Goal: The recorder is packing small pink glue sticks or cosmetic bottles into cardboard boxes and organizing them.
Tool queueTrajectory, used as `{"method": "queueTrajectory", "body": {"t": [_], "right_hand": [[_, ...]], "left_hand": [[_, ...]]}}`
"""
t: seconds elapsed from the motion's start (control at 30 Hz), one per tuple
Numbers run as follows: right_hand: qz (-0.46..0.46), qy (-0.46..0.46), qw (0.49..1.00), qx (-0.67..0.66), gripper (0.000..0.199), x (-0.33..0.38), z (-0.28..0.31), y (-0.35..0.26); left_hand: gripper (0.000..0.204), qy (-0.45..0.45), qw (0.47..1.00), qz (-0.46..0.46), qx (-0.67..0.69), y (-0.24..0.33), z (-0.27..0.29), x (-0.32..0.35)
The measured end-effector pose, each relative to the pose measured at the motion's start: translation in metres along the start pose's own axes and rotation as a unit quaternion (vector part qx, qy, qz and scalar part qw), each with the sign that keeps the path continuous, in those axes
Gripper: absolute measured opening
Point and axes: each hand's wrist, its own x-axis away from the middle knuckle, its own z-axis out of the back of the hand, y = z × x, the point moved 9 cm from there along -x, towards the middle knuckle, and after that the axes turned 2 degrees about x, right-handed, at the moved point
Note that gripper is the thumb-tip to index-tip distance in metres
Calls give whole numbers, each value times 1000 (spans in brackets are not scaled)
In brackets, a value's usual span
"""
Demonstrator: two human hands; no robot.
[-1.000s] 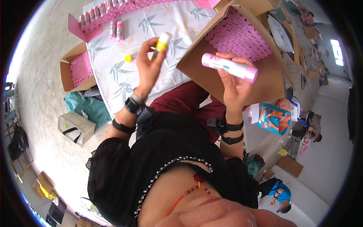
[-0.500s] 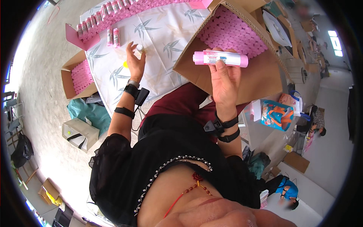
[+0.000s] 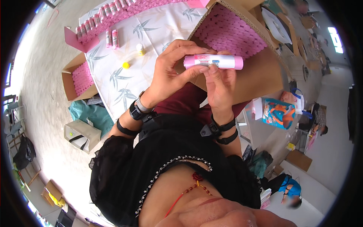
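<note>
Level in front of me is a pink roll of plastic bags (image 3: 228, 62) with a white and red paper label around it. My left hand (image 3: 172, 64) has its fingers behind the roll's left part and its thumb along the lower edge. From below, my right hand (image 3: 220, 83) grips the middle and right of the same roll, its thumb on the label's lower edge. On the table left of my hands stands a small bottle (image 3: 140, 49), white above and yellow below. Close by it lies a round yellow cap (image 3: 126, 65). Two labelled pink rolls (image 3: 115, 39) lie farther left.
A large open cardboard box (image 3: 261, 81) full of pink rolls (image 3: 230, 32) tilts toward me at the right. Labelled rolls are lined up in a pink box (image 3: 92, 43) along the table's far edge. A smaller carton (image 3: 70, 84) of rolls stands beyond the patterned tablecloth's (image 3: 113, 90) left edge.
My left hand has let go of the small bottle, which now stands on the table, and has moved right to take hold of the roll. The roll has shifted slightly left.
</note>
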Motion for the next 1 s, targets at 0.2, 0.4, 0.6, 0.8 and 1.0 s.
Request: {"method": "queueTrajectory", "body": {"t": [0.2,0.4,0.6,0.8,1.0], "right_hand": [[-6,12,1000,8,36,4,0,-3],[-24,3,999,-31,39,8,-2,-6],[22,-68,997,18,44,3,7,-12],[49,-170,969,173,39,-5,13,-36],[117,-236,899,350,32,-11,-3,-60]], "left_hand": [[38,-15,1000,18,18,-4,-7,9],[34,2,998,-63,-23,14,-6,5],[33,-31,982,-138,-126,44,-8,6],[30,-75,986,-112,-101,41,-9,9],[26,-115,990,-49,-67,26,-12,9]]}}
